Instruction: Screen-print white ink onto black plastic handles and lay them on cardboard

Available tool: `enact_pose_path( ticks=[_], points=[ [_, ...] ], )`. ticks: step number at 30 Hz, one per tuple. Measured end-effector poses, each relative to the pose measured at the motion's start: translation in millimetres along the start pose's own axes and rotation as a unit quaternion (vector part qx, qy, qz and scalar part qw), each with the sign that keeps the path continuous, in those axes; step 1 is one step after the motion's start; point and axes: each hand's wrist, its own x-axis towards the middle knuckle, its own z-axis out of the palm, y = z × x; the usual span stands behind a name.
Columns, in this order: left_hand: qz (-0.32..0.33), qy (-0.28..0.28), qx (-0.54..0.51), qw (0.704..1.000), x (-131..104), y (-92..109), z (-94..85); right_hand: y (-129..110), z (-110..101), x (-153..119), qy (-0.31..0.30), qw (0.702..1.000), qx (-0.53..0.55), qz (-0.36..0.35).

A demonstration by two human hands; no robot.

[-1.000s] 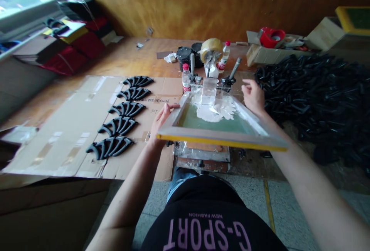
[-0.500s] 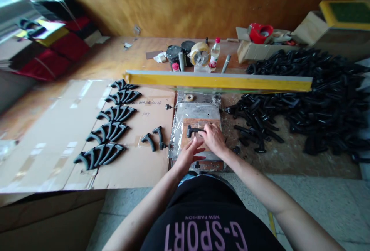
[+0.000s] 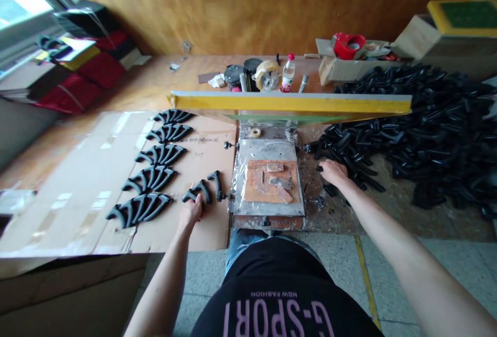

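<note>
Cardboard sheet (image 3: pixel 97 181) — curved black handle (image 3: pixel 198 190) under left hand (image 3: pixel 191 211)

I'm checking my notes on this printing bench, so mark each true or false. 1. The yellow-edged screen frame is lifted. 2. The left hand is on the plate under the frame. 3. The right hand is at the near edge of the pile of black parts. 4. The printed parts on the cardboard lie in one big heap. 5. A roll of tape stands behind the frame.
1. True: the screen frame is raised, clear of the plate.
2. False: the left hand rests on the cardboard, at a loose black part.
3. True: the right hand touches the pile.
4. False: the printed parts lie in five neat fans in a row.
5. True: the tape stands by a bottle.
</note>
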Motion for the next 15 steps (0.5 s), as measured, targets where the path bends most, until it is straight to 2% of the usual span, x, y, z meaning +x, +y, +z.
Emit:
enact_pose_path(
  ticks=[2,5,6,8,10,11,13,15],
  points=[
    [-0.015,-0.010,0.033,0.999,5.2,7.8,-4.2,-13.3,-11.4,-2.2,0.062,0.998,0.017,-0.019],
    [-0.023,-0.031,0.073,0.997,5.2,36.8,-21.1,-47.9,-27.0,-6.7,0.163,0.971,0.155,-0.084],
    [0.003,-0.035,0.063,0.997,1.9,51.5,-28.2,-62.0,-28.1,-9.0,0.177,0.953,0.216,-0.115],
    [0.096,-0.037,0.009,0.995,-11.9,88.9,-41.4,-91.1,-22.3,-15.3,0.162,0.921,0.297,-0.191],
    [0.195,-0.028,-0.074,0.978,-36.0,134.8,-50.9,-116.2,-8.7,-22.9,0.135,0.910,0.294,-0.259],
    [0.236,-0.017,-0.116,0.965,-51.2,158.9,-54.1,-125.8,-1.1,-26.7,0.126,0.914,0.262,-0.282],
    [0.356,-0.016,-0.295,0.886,-84.2,203.5,-58.0,-137.5,11.4,-33.6,0.119,0.931,0.174,-0.300],
    [0.399,-0.046,-0.392,0.828,-114.5,234.8,-59.8,-139.9,17.1,-38.9,0.122,0.941,0.103,-0.299]
  ],
)
